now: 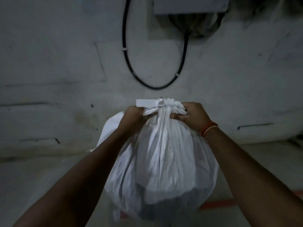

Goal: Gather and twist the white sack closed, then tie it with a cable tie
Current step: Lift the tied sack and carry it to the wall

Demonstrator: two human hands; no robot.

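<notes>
Sack hangs at centre frame, its neck bunched between my fists — left hand and right hand both clenched on it. The tie looks looped; I should cinch it hard below the gathers.

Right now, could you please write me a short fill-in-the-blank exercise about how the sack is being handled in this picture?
1. Both hands grip the gathered ____ of the white sack.
2. The cable tie around it is ____ in colour.
3. The orange band sits on the ____ wrist.
4. On the wall behind hangs a looped ____ cable.

Missing words: neck; white; right; black
</notes>
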